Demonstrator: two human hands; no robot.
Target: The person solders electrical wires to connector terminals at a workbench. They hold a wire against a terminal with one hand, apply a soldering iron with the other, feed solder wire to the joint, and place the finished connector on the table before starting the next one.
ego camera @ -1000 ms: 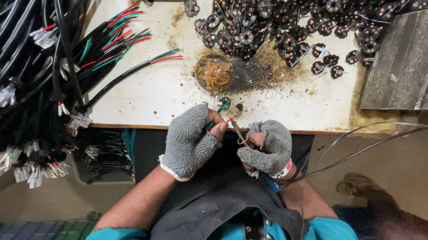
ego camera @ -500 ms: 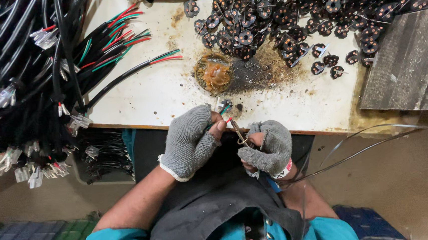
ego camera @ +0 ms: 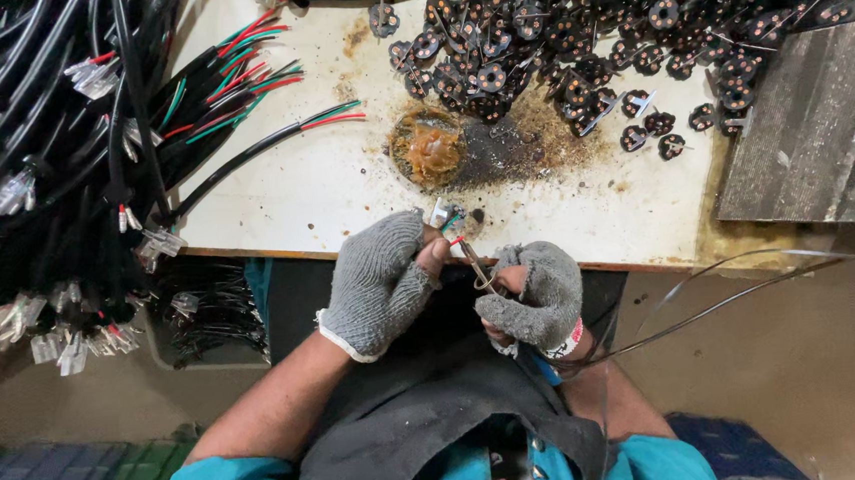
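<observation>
Worktop: white, stained, spans the upper middle of the frame.
Cable bundles: black, heaped at upper left; red, green and white wire ends fan out onto the worktop.
Clear plug ends: scattered through the cable bundles at far left.
Black round parts: large pile at upper right, copper-coloured contacts showing.
Brown paste tin: centre of the worktop, dark residue just beside it.
Grey slab: right edge.
Dark apron: lower centre.
</observation>
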